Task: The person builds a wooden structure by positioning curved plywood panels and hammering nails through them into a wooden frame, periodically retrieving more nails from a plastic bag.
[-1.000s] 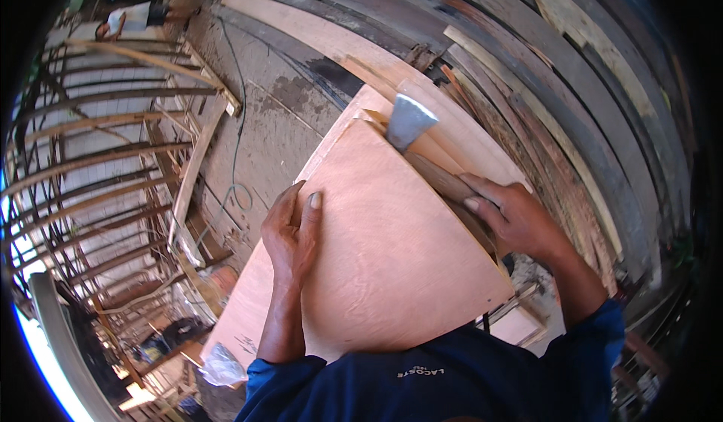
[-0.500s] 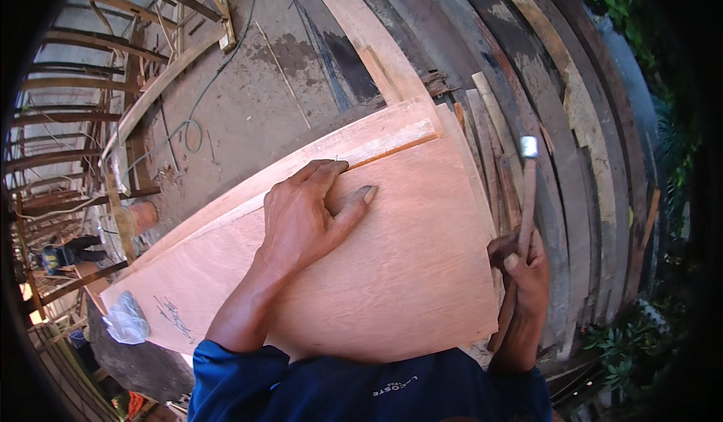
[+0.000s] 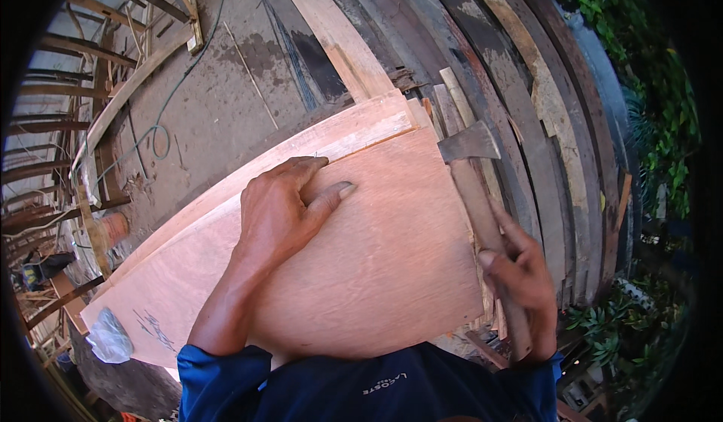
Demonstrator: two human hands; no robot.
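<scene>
My left hand [image 3: 275,207] rests on a large reddish plywood sheet [image 3: 376,256], its fingers bent over a narrow wooden strip [image 3: 376,137] that lies along the far edge. Its thumb stretches out over the plywood. A thin metal point, perhaps a nail, shows by the fingertips; most of it is hidden. At the sheet's right edge, my right hand [image 3: 523,271] is closed around the wooden handle of a hatchet [image 3: 476,192]. The hatchet's dark metal head is up by the sheet's far right corner, its flared edge to the right.
Long weathered planks [image 3: 520,113] run along the right side, with green plants [image 3: 633,60] beyond. A clear plastic bag [image 3: 109,335] sits on the sheet's left corner. Wooden framing [image 3: 75,113] and a green cord [image 3: 184,83] are at far left.
The hatchet has moved left and turned, so its head now shows side-on near the sheet. My right hand came left with it. My left hand keeps its place on the strip.
</scene>
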